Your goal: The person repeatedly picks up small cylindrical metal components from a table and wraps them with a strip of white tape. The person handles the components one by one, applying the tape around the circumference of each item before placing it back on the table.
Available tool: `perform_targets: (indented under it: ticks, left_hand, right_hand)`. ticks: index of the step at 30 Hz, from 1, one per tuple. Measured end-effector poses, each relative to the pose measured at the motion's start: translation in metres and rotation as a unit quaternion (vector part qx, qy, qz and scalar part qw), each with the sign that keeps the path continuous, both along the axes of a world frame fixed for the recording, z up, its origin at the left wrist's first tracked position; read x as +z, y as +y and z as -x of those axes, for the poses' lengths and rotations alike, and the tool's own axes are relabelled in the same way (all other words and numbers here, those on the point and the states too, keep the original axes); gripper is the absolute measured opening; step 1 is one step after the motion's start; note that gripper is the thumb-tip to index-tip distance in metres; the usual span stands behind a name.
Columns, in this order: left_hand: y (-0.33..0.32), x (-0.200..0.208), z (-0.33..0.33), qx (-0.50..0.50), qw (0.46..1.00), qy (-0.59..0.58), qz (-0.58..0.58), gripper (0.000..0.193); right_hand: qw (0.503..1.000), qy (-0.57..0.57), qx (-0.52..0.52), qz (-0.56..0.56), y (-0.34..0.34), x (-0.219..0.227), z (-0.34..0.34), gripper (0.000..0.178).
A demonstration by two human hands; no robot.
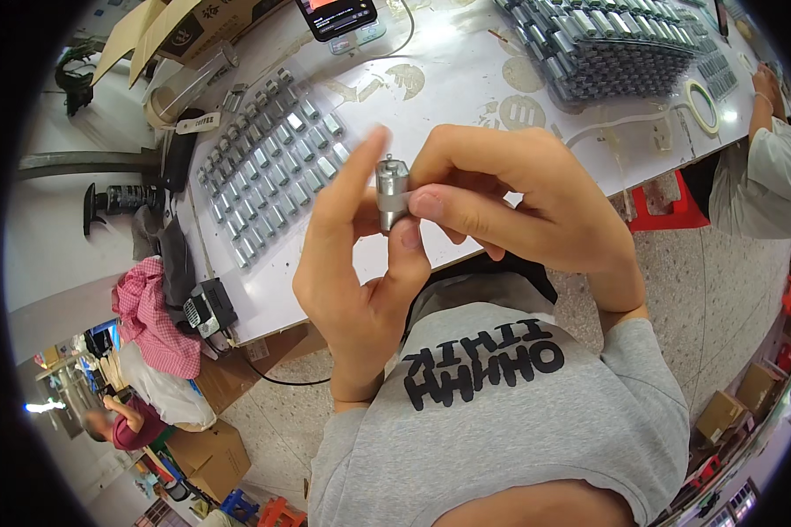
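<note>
Fingers of left hand [338,281] grip metal cylinder [393,195], thumb at its base, index raised and blurred. Fingers of right hand [545,198] bent, thumb pressing cylinder's right side. Cylinder: between both hands, above counter [457,57], roughly upright; shiny top with small knob, matte grey band at middle; fingers hide part of its sides. Left of fingers: rows of parts [285,135], small, shiny, silver. Beyond fingers, to right: stack [606,53] of similar silver pieces, many layers; pale tape roll [701,107] just beside. Counter white, smooth, with brown worn patches and round marks. Straight beyond fingers, slightly left: phone [338,18], screen lit, text too small to read. Far left: cardboard box [193,26] with dark printed characters; white tag [199,124] with dark lettering. Nearer, left: black device [207,307], pink checked cloth [154,316]. Below fingers: grey shirt [501,413], soft knit, bold black lettering. Far right: red stool [672,206], co-worker [765,180]. Hands block counter's near edge.
</note>
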State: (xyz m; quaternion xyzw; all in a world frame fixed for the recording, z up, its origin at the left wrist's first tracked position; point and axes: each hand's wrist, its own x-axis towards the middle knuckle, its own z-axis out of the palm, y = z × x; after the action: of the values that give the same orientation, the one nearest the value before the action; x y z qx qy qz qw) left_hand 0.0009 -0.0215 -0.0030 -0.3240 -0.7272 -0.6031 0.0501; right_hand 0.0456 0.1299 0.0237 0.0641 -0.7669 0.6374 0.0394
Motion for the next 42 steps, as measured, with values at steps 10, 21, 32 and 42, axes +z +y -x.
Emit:
perform_targets:
  ticks: [10, 21, 32, 42]
  left_hand:
    - [-0.003, 0.003, 0.0, -0.108, 0.984, -0.114, -0.087, 0.036]
    - [0.008, -0.006, -0.009, -0.022, 1.0, -0.009, -0.007, 0.043]
    - [0.003, 0.007, 0.0, -0.02, 0.986, 0.083, 0.143, 0.052]
    - [0.003, 0.005, 0.003, -0.053, 0.996, 0.055, 0.037, 0.052]
  right_hand:
    - [0.992, -0.079, 0.038, 0.094, 0.001, 0.006, -0.003, 0.016]
    - [0.996, 0.031, -0.074, -0.03, -0.006, -0.007, -0.004, 0.021]
    - [0.997, 0.053, -0.056, -0.018, 0.007, -0.014, -0.001, 0.021]
    - [0.989, -0.064, 0.023, 0.133, 0.013, -0.003, -0.01, 0.011]
